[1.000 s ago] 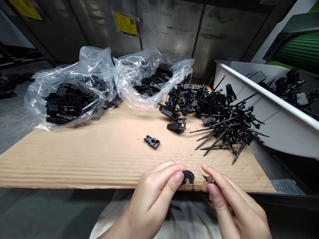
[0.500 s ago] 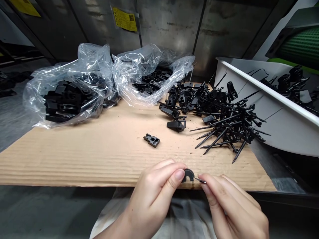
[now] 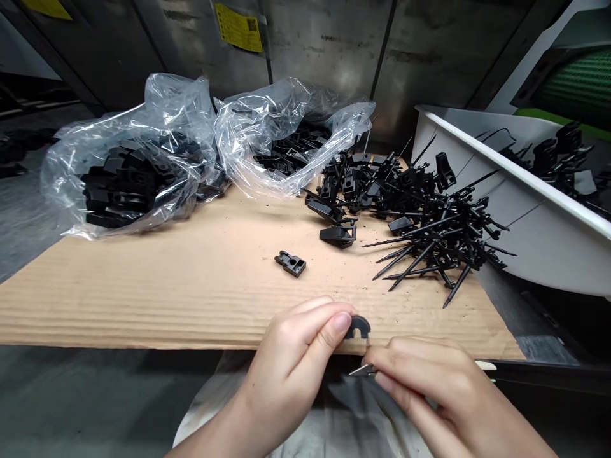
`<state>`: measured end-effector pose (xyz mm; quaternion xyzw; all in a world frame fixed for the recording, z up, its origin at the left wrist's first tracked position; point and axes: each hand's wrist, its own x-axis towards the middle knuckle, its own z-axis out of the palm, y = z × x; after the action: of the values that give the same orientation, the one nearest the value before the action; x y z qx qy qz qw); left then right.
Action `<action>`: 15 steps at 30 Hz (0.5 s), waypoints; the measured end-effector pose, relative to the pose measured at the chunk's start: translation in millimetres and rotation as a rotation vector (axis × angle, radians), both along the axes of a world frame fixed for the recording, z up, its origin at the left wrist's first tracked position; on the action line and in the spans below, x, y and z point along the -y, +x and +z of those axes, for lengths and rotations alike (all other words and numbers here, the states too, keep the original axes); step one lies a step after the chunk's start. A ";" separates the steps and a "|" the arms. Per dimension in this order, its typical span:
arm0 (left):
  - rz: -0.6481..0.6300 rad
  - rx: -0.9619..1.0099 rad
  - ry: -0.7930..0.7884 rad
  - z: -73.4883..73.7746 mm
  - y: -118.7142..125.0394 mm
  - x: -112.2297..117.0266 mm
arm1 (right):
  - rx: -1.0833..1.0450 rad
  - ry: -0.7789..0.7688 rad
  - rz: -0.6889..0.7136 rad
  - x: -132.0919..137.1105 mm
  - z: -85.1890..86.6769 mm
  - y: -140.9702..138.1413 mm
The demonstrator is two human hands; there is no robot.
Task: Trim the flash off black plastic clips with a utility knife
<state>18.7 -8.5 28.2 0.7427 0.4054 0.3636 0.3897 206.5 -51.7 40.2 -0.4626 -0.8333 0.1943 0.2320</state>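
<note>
My left hand [image 3: 296, 353] pinches a small black curved plastic part [image 3: 359, 326] between thumb and fingers, just above the near edge of the cardboard sheet [image 3: 191, 286]. Just right of it and a little lower, my right hand [image 3: 429, 388] is closed on a thin metal blade tool [image 3: 361, 370], whose tip points left, just below the part. A single black clip piece [image 3: 291, 263] lies on the cardboard a short way beyond my hands.
A heap of black sprues and spiked parts [image 3: 410, 216] covers the cardboard's right side. Two clear plastic bags [image 3: 143, 165] [image 3: 286, 140] of black parts sit at the back left. A white bin [image 3: 515, 210] with more parts stands at the right, against a metal wall.
My right hand has turned over and dropped lower, bringing the blade from beside the part to below it. My left hand has stayed in place with the part.
</note>
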 end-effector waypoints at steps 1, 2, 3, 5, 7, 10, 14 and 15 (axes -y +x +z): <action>0.000 0.010 0.002 -0.3 0.7 -0.7 | -0.022 -0.001 -0.002 0.3 0.5 0.7; 0.000 0.025 0.002 -0.9 1.1 -1.3 | -0.067 -0.008 -0.022 0.6 0.5 1.2; 0.005 0.045 0.003 -1.6 1.3 -1.7 | -0.122 -0.017 -0.056 1.2 -0.1 1.3; 0.017 0.095 -0.008 -3.6 0.2 -1.7 | -0.250 -0.022 -0.159 3.5 -3.9 0.0; 0.036 0.144 -0.036 -6.0 -2.4 -0.5 | -0.387 0.013 -0.282 7.6 -11.1 -4.9; 0.061 0.213 -0.131 -8.8 -5.2 3.0 | -0.556 0.112 -0.470 14.8 -23.9 -19.1; 0.096 0.382 -0.293 -7.9 -2.2 8.1 | -0.621 0.209 -0.536 17.4 -32.3 -37.4; 0.106 0.430 -0.319 -6.9 -1.1 8.9 | -0.626 0.213 -0.519 16.7 -32.6 -39.5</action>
<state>17.5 -17.4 21.3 0.5553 0.4039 0.4645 0.5593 167.0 -68.5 7.6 -0.5492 -0.5939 0.1733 0.5618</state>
